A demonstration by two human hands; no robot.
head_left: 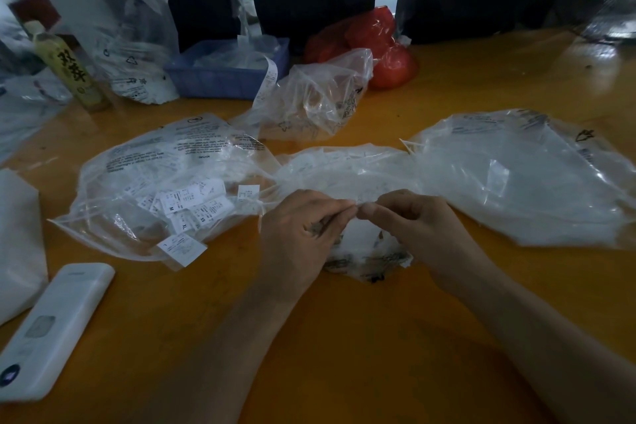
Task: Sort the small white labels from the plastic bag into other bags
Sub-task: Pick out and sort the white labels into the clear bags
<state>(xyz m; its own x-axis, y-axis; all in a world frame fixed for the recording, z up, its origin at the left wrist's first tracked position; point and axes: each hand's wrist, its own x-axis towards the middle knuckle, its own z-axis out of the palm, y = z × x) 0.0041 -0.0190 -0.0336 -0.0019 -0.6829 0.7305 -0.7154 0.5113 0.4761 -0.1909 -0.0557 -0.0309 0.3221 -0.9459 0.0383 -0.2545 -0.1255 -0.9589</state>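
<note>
A clear plastic bag (148, 165) lies at the left of the orange table (344, 337), holding several small white labels (192, 203) with size letters. A second clear bag (516, 179) lies at the right. Between them sits a crumpled middle bag (347, 169). My left hand (299, 234) and my right hand (413, 220) meet fingertip to fingertip at its near edge, both pinching the plastic there. Whether a label is between the fingers cannot be told.
A white remote-like device (51, 330) lies at the front left beside a white sheet (17, 244). Further back stand a bottle (72, 69), a blue tray (227, 72), another clear bag (316, 100) and a red bag (375, 45).
</note>
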